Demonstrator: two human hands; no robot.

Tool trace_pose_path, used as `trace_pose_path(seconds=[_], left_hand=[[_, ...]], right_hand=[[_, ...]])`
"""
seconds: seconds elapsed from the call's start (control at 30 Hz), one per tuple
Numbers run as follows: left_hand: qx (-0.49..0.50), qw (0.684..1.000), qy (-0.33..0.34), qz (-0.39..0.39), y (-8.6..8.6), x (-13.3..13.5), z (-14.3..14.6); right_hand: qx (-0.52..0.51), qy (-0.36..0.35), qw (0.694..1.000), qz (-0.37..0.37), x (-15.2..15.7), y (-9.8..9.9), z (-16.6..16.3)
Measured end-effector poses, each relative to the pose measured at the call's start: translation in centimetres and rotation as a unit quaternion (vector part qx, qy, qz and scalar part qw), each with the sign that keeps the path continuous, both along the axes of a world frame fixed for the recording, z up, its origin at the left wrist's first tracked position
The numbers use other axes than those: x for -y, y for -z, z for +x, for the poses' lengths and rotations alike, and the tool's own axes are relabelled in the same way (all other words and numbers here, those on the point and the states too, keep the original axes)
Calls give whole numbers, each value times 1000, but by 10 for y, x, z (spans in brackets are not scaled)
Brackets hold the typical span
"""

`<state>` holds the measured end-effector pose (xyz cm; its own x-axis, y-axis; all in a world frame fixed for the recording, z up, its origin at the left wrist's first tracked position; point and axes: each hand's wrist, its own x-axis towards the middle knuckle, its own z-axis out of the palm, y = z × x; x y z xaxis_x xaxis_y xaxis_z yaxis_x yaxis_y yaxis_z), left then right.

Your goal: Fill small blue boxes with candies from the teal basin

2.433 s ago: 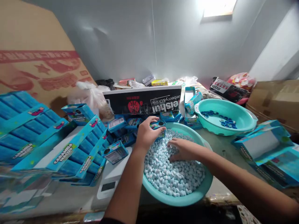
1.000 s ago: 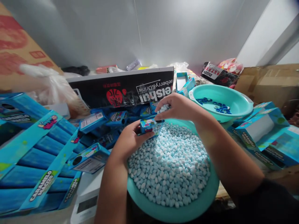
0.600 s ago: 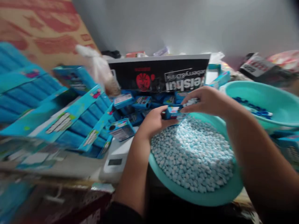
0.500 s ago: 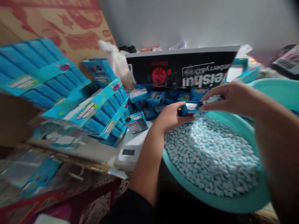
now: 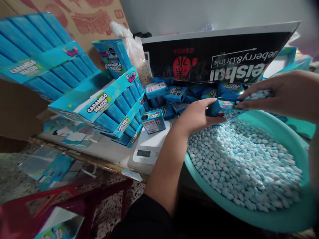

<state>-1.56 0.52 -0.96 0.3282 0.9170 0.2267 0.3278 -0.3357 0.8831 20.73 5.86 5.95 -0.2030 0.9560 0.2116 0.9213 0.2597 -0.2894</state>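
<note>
My left hand (image 5: 196,116) grips a small blue candy box (image 5: 223,107) over the far rim of a teal basin (image 5: 224,207). The basin is heaped with pale blue and white candies (image 5: 244,162). Cupped just right of the box, my right hand (image 5: 284,94) holds a handful of the same candies (image 5: 258,95), its fingertips touching the box's open end. Both hands hover above the candy heap.
Several small blue boxes (image 5: 174,94) lie piled before a black carton (image 5: 219,59). One small box (image 5: 152,121) stands on a white scale (image 5: 149,146). Blue display cartons (image 5: 107,103) are stacked at left, against a brown cardboard box (image 5: 74,13). A red stool (image 5: 74,202) stands on the floor below.
The view has swung left and down, showing the floor and stool. My right hand scooped candies from the basin and brought them to the box, which my left hand keeps holding.
</note>
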Motion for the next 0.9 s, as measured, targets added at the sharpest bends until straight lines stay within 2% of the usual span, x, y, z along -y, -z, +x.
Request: trace_pose_path(seconds=[0.1, 0.2, 0.4, 0.6, 0.7, 0.8, 0.9], left_hand=[[6, 1000, 3, 2, 0, 0, 0], [2, 1000, 2, -8, -2, 0, 0], [3, 998, -27, -61, -5, -1, 1], [-8, 998, -19, -60, -7, 0, 3], [-5, 998, -18, -67, -6, -1, 4], [14, 997, -9, -78, -6, -1, 5], [17, 997, -13, -78, -5, -1, 6]], right_hand=[[49, -8, 998, -36, 8, -8, -6], [32, -42, 998, -36, 14, -15, -9], [-59, -98, 993, -31, 16, -13, -5], [-193, -112, 975, 17, 9, -6, -8], [-311, -89, 946, 28, 10, -2, -17], [-449, -75, 890, 26, 12, 3, -29], [-524, -57, 849, 24, 10, 12, -39]])
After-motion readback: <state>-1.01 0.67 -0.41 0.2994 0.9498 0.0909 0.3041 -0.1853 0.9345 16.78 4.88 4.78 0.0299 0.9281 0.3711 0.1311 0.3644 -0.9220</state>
